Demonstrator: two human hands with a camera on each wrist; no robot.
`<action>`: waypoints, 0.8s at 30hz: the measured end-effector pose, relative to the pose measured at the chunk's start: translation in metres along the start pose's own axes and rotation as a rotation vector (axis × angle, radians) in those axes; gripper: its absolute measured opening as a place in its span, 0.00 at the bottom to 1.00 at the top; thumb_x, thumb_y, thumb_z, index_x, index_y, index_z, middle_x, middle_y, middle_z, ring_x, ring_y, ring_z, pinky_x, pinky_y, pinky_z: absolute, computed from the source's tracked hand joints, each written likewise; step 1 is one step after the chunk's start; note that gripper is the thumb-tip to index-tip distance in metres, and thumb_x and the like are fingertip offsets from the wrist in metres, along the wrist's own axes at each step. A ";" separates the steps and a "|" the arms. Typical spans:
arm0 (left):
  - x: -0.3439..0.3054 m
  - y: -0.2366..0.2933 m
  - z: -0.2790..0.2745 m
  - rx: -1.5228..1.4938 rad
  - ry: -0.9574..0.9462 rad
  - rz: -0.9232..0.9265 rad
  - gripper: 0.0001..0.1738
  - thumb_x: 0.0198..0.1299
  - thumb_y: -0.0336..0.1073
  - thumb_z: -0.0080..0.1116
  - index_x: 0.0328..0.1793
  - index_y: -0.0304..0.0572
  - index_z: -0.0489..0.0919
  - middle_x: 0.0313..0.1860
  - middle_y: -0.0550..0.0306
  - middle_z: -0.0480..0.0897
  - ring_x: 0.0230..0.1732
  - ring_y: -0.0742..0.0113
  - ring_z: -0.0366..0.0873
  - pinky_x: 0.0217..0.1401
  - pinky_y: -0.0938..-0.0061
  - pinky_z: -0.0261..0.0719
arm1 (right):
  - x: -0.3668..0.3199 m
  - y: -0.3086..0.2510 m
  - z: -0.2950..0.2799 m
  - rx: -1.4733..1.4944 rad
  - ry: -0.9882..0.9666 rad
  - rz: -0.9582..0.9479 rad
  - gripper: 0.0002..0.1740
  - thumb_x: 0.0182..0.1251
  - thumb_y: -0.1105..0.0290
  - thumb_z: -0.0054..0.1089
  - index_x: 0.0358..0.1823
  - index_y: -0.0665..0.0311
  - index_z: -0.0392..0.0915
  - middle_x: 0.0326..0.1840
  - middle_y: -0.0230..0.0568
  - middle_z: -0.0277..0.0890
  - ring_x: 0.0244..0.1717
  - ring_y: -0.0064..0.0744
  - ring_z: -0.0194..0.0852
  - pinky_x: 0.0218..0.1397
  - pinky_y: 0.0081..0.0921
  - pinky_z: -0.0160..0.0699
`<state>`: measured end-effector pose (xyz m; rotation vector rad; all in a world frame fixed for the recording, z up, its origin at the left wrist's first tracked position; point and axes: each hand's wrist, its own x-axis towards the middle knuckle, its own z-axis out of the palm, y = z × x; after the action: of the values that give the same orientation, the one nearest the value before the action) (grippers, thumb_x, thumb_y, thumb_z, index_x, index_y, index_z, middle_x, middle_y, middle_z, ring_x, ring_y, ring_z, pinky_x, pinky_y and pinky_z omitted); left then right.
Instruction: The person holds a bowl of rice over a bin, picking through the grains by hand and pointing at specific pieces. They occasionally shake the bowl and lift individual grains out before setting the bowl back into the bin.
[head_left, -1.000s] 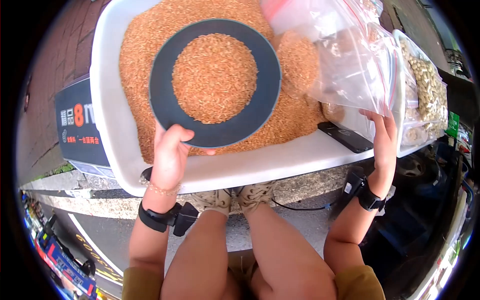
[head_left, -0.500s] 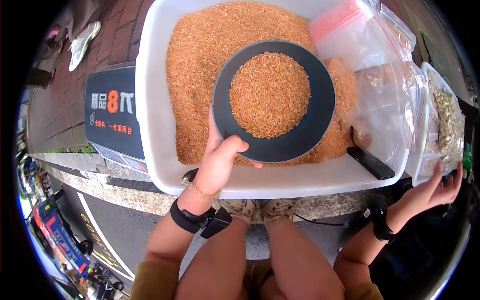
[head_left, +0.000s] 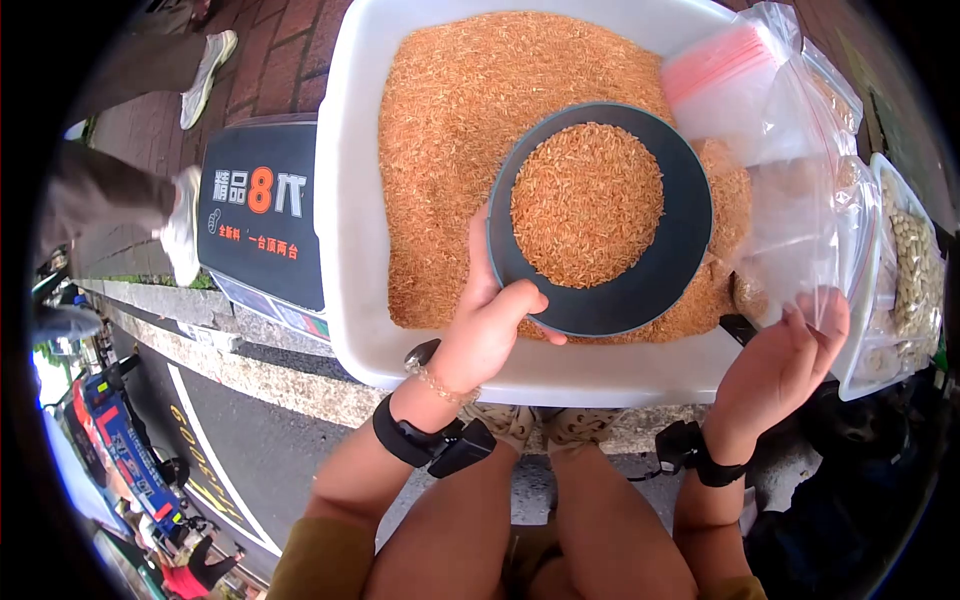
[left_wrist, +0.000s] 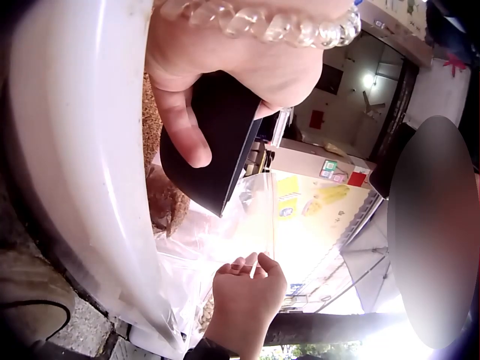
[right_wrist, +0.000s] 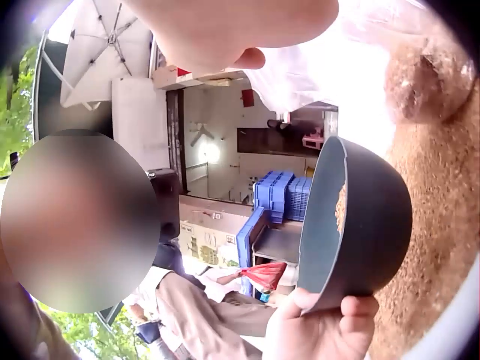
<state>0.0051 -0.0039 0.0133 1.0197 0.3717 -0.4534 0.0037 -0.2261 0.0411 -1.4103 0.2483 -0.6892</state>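
My left hand (head_left: 495, 320) grips the near rim of a dark grey bowl (head_left: 680, 250), thumb over the edge. The bowl is heaped with orange-brown grain (head_left: 587, 205) and is held just above the same grain filling a big white tub (head_left: 350, 200). To the right, a clear zip bag (head_left: 800, 200) with a red strip lies over the tub's right side. My right hand (head_left: 785, 355) is raised at the bag's lower edge. In the left wrist view its fingers (left_wrist: 244, 270) are gathered on the thin plastic. The right wrist view shows the bowl (right_wrist: 367, 225) from the side.
A black sign with an orange 8 (head_left: 260, 225) stands left of the tub. Bags of pale nuts (head_left: 915, 280) lie at the far right. A flat black device (head_left: 735, 325) rests on the tub's near rim. A passer-by's shoe (head_left: 205, 60) is at the top left; kerb and road run below.
My right hand let go of the bag and dropped away to the right with open fingers, then came back up to the bag's lower edge. My left hand kept hold of the full bowl.
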 end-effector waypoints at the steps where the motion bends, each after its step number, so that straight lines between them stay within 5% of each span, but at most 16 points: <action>1: 0.000 0.000 0.000 -0.001 0.004 0.003 0.43 0.45 0.22 0.40 0.68 0.54 0.38 0.54 0.49 0.65 0.37 0.66 0.76 0.23 0.75 0.81 | 0.003 -0.002 -0.002 -0.092 0.052 -0.103 0.19 0.54 0.82 0.40 0.51 0.70 0.63 0.50 0.37 0.62 0.49 0.27 0.60 0.57 0.25 0.55; 4: -0.001 0.002 0.000 -0.011 -0.008 -0.005 0.43 0.45 0.22 0.40 0.68 0.54 0.38 0.54 0.49 0.65 0.38 0.67 0.75 0.23 0.75 0.81 | 0.008 -0.013 -0.008 -0.162 0.044 -0.383 0.16 0.55 0.81 0.42 0.47 0.68 0.64 0.45 0.39 0.63 0.44 0.26 0.60 0.54 0.24 0.55; 8: -0.002 0.004 0.002 0.025 -0.036 0.030 0.43 0.45 0.22 0.40 0.68 0.54 0.38 0.56 0.51 0.64 0.38 0.68 0.75 0.22 0.77 0.80 | -0.006 -0.030 0.002 -0.552 -0.250 -0.791 0.10 0.51 0.78 0.50 0.37 0.65 0.66 0.39 0.40 0.62 0.32 0.31 0.59 0.37 0.26 0.60; 9: -0.002 0.003 0.003 0.050 -0.046 0.052 0.43 0.44 0.22 0.40 0.68 0.53 0.39 0.57 0.52 0.63 0.38 0.69 0.75 0.22 0.78 0.80 | -0.004 -0.048 0.016 -0.797 -0.520 -0.777 0.09 0.48 0.77 0.57 0.33 0.64 0.71 0.35 0.39 0.64 0.28 0.31 0.59 0.31 0.26 0.59; 11: -0.002 0.003 0.004 0.071 -0.071 0.067 0.43 0.44 0.23 0.40 0.68 0.52 0.39 0.57 0.52 0.63 0.39 0.69 0.75 0.22 0.78 0.79 | -0.011 -0.045 0.046 -0.848 -0.622 -0.518 0.15 0.40 0.76 0.66 0.33 0.61 0.76 0.23 0.29 0.66 0.24 0.29 0.60 0.29 0.25 0.56; 14: -0.003 0.004 0.005 0.084 -0.122 0.049 0.43 0.44 0.23 0.41 0.68 0.51 0.39 0.58 0.53 0.61 0.40 0.69 0.74 0.22 0.79 0.79 | -0.002 -0.036 0.073 -0.902 -0.815 -0.246 0.12 0.43 0.74 0.63 0.34 0.62 0.76 0.23 0.35 0.68 0.19 0.32 0.65 0.23 0.26 0.61; 24: 0.000 0.001 0.004 0.118 -0.142 0.013 0.42 0.46 0.23 0.42 0.68 0.49 0.39 0.60 0.52 0.56 0.41 0.70 0.71 0.23 0.79 0.79 | 0.018 0.010 0.101 -0.882 -0.873 -0.378 0.08 0.44 0.74 0.61 0.29 0.66 0.76 0.24 0.44 0.73 0.24 0.43 0.72 0.28 0.32 0.71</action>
<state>0.0063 -0.0075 0.0159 1.0972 0.2134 -0.5379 0.0757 -0.1535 0.0528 -2.5033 -0.4807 -0.1780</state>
